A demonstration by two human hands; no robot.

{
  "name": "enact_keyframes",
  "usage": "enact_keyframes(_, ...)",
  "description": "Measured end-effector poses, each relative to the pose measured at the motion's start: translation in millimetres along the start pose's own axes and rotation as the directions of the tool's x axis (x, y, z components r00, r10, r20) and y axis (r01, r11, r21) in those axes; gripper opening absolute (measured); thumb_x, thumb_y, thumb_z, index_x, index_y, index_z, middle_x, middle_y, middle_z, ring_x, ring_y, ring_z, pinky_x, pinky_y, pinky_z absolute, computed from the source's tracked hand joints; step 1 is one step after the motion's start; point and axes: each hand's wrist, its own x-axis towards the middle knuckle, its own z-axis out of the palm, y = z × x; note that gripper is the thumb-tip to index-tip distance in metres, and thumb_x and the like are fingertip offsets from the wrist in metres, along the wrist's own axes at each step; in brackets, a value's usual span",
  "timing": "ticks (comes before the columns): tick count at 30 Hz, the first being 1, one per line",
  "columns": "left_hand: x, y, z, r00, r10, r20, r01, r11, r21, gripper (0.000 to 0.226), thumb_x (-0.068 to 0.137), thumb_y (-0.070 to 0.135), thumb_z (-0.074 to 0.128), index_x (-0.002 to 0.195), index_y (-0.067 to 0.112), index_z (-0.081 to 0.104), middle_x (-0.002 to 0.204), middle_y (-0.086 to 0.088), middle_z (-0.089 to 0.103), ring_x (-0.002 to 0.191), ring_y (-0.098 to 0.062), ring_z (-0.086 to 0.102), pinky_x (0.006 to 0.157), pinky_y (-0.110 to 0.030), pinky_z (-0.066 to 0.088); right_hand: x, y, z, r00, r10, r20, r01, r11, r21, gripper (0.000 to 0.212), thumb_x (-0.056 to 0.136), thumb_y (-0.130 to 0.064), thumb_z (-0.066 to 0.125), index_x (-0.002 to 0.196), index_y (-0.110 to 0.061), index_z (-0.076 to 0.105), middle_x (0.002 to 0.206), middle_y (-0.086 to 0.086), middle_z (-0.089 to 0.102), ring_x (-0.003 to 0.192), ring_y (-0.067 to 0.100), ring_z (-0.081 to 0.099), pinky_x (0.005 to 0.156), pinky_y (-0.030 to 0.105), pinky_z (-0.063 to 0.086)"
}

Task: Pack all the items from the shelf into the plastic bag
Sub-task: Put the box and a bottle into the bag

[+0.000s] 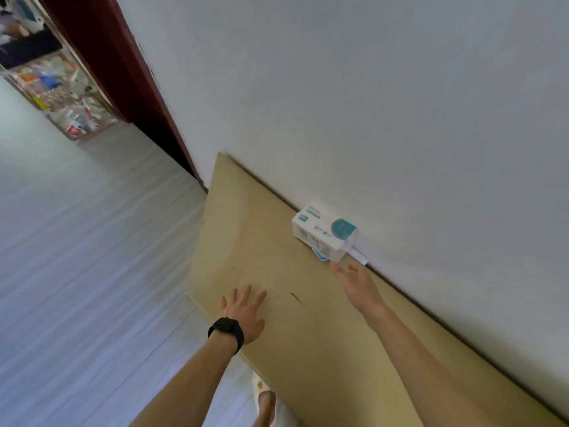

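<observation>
Your left hand (243, 311) lies flat and empty on the shelf (246, 235). Against the wall (369, 118) sits the white box (320, 232); your right hand (358, 286), open and empty, hovers just beside it: grip across its near end.

Print on white-teal box (323, 231) too small & blurry to read. Blue-white item (320, 256) under it mostly hidden, can't ID. White slip (358, 255) behind box partly covered. Can't tell if right hand (358, 286) fingertips touch box. Shelf (261, 241) cut off at bottom & right edges. Left forearm (184, 380) & right forearm (431, 365) cropped at bottom, as is foot in slipper (266, 405). Far rack (55, 87) top left: blur, contents unreadable.
</observation>
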Motion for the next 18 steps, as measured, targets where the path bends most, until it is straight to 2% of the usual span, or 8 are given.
enact_keyframes(2,8,-9,6,0.998,0.005,0.065,-0.005,1.000,0.011,0.071,0.094,0.052,0.044,0.154,0.043,0.006,0.165,0.002,-0.006,0.150,-0.034,-0.001,0.119,-0.057,0.001,31,-19,10,0.998,0.058,0.008,-0.059,0.986,0.158,0.072,0.082,-0.065,0.062,0.138,-0.022,0.052,0.125,-0.007,0.059,0.113,0.017,0.055,0.094,0.038,0.045)
enact_keyframes(4,10,-15,13,0.996,0.020,0.085,-0.020,1.000,0.000,0.073,0.093,0.054,0.046,0.153,0.045,0.006,0.164,0.004,-0.010,0.150,-0.034,-0.001,0.119,-0.058,0.002,60,-28,17,0.983,0.182,-0.004,-0.171,0.933,0.317,0.093,0.063,-0.073,0.068,0.135,-0.019,0.049,0.124,-0.004,0.060,0.111,0.019,0.055,0.089,0.040,0.049)
enact_keyframes(5,10,-18,14,0.995,0.029,0.091,-0.028,1.000,-0.010,0.074,0.092,0.055,0.046,0.153,0.045,0.005,0.164,0.005,-0.012,0.150,-0.034,-0.002,0.118,-0.059,0.002,74,-28,20,0.973,0.229,-0.010,-0.208,0.900,0.383,0.099,0.055,-0.074,0.072,0.133,-0.017,0.050,0.124,-0.002,0.062,0.108,0.018,0.056,0.079,0.037,0.052)
enact_keyframes(7,12,-25,13,0.993,0.047,0.108,-0.046,0.999,-0.015,0.073,0.092,0.055,0.046,0.152,0.046,0.005,0.163,0.007,-0.013,0.150,-0.032,-0.003,0.117,-0.061,0.001,90,-29,24,0.959,0.283,-0.021,-0.240,0.849,0.471,0.089,0.061,-0.066,0.078,0.129,-0.015,0.056,0.122,0.001,0.066,0.098,0.017,0.059,0.053,0.026,0.049)
enact_keyframes(8,13,-27,11,0.991,0.055,0.121,-0.054,0.998,-0.016,0.072,0.092,0.054,0.045,0.152,0.046,0.006,0.163,0.008,-0.013,0.150,-0.031,-0.003,0.117,-0.062,0.000,94,-29,24,0.952,0.306,-0.027,-0.254,0.833,0.492,0.076,0.068,-0.059,0.079,0.127,-0.014,0.058,0.120,0.002,0.067,0.096,0.017,0.061,0.047,0.023,0.046)
enact_keyframes(10,15,-31,5,0.987,0.064,0.150,-0.060,0.998,-0.031,0.069,0.093,0.053,0.044,0.152,0.045,0.009,0.163,0.009,-0.011,0.151,-0.030,-0.002,0.117,-0.062,-0.001,97,-27,23,0.945,0.327,0.002,-0.285,0.820,0.496,0.058,0.080,-0.046,0.075,0.126,-0.014,0.062,0.117,0.003,0.069,0.098,0.018,0.063,0.055,0.023,0.048)
enact_keyframes(14,18,-29,-2,0.978,0.071,0.197,-0.065,0.997,-0.034,0.067,0.093,0.052,0.043,0.152,0.043,0.013,0.164,0.008,-0.011,0.151,-0.030,-0.001,0.116,-0.063,-0.001,95,-27,20,0.940,0.309,0.142,-0.335,0.772,0.540,0.044,0.088,-0.039,0.069,0.127,-0.019,0.063,0.120,-0.001,0.070,0.115,0.014,0.060,0.089,0.029,0.044)
enact_keyframes(18,17,-29,-3,0.977,0.063,0.204,-0.057,0.998,-0.038,0.069,0.092,0.051,0.045,0.152,0.044,0.014,0.164,0.009,-0.011,0.151,-0.030,-0.001,0.116,-0.064,0.000,90,-28,18,0.947,0.281,0.153,-0.319,0.783,0.534,0.039,0.089,-0.037,0.069,0.123,-0.018,0.062,0.119,0.002,0.068,0.116,0.018,0.058,0.099,0.034,0.043)
